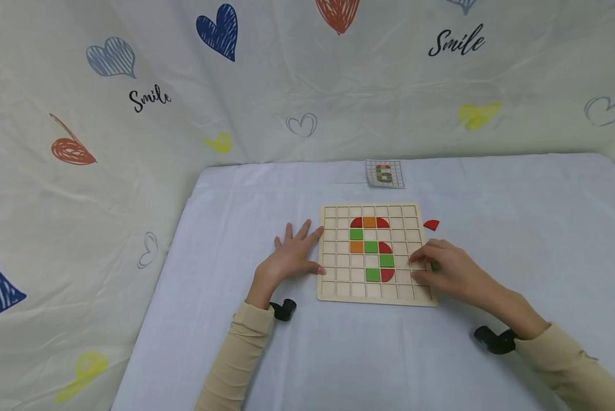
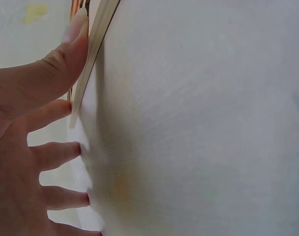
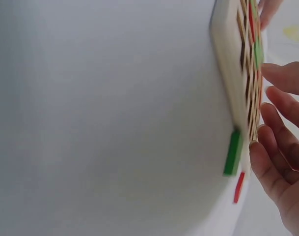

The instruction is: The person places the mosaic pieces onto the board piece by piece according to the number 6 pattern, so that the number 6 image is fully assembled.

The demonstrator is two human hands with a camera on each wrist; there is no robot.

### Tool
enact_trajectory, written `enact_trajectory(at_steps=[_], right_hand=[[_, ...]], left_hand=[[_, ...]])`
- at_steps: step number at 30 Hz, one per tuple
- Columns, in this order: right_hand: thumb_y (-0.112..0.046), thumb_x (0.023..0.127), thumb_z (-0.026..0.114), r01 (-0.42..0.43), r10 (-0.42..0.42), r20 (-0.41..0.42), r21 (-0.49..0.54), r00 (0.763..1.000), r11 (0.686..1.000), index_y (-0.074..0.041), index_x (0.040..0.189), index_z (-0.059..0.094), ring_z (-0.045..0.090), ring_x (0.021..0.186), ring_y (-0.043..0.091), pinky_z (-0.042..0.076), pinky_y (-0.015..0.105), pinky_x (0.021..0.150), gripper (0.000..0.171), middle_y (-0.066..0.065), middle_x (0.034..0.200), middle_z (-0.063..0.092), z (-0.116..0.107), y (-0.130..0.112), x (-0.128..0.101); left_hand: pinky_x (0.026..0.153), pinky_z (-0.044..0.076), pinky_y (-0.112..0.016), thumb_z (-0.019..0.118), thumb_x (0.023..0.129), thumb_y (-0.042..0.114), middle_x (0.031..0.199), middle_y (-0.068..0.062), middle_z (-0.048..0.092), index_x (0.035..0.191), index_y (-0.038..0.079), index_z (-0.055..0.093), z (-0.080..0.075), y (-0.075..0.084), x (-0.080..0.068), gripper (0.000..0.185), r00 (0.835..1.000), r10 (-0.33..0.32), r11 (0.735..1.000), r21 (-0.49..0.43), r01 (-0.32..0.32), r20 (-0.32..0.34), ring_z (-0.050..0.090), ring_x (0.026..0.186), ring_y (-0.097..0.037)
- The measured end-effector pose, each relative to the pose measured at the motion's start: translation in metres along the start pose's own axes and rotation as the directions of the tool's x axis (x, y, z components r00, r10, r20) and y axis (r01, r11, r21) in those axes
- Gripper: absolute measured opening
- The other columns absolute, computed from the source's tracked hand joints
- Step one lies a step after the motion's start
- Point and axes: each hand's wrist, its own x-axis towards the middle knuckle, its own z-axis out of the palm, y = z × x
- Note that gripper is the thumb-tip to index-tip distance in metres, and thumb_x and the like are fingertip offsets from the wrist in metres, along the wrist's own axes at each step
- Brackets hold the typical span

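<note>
A square wooden grid board [image 1: 338,288] lies on the white cloth, with red, orange and green pieces set in its cells. My left hand [image 1: 289,257] is spread at the board's left side. Its thumb and index finger touch the edge, while the other fingertips rest on the cloth in the left wrist view. Over the right part of the board is my right hand [image 1: 453,268], its fingers loosely bent and thumb apart, with nothing visible between them. Beside the board's right edge, a green piece [image 3: 232,152] lies partly hidden beneath this hand in the head view.
A loose red quarter-round piece [image 1: 431,225] lies right of the board. Behind the board is a small printed card [image 1: 385,173] with a coloured grid pattern. A curtain [image 1: 266,74] printed with hearts hangs along the table's back and left.
</note>
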Motion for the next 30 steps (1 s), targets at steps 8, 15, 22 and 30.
enact_trajectory(at_steps=[8,15,22,30], right_hand=[[-0.007,0.072,0.083,0.008,-0.012,-0.086,-0.049,0.996,0.999,-0.009,0.097,0.072,0.057,0.084,0.016,0.054,0.029,0.069,0.027,0.002,0.093,0.067,-0.003,0.015,-0.01],[-0.004,0.069,0.084,0.004,-0.013,-0.13,-0.069,0.991,0.998,-0.008,0.098,0.071,0.058,0.084,0.017,0.053,0.027,0.067,0.032,0.001,0.092,0.066,-0.008,0.025,-0.017],[0.0,0.07,0.081,0.018,-0.028,-0.176,-0.06,0.984,0.998,-0.005,0.097,0.071,0.057,0.081,0.016,0.051,0.025,0.066,0.029,0.003,0.091,0.067,-0.009,0.037,-0.01],[-0.009,0.082,0.074,-0.161,0.163,-0.114,0.024,0.98,0.987,0.003,0.103,0.063,0.06,0.079,0.021,0.05,0.02,0.064,0.027,0.013,0.09,0.066,-0.016,0.046,0.01]], left_hand=[[0.112,0.009,-0.072,0.077,0.079,0.045,0.165,-0.007,0.005,0.156,0.028,0.02,-0.001,0.0,0.001,0.097,1.0,-0.004,1.0,-0.001,0.004,0.002,-0.007,0.148,-0.047],[0.112,0.009,-0.072,0.076,0.079,0.045,0.165,-0.007,0.004,0.156,0.028,0.02,0.0,0.0,0.001,0.097,1.0,-0.001,1.0,-0.001,0.001,0.004,-0.006,0.148,-0.047],[0.112,0.01,-0.072,0.076,0.08,0.046,0.165,-0.006,0.004,0.156,0.028,0.02,0.0,-0.001,0.001,0.097,1.0,0.003,1.0,0.01,-0.003,0.002,-0.006,0.148,-0.047],[0.112,0.009,-0.072,0.076,0.079,0.045,0.165,-0.006,0.004,0.156,0.028,0.02,0.001,-0.001,0.001,0.097,1.0,0.007,1.0,-0.001,-0.007,-0.001,-0.006,0.148,-0.047]])
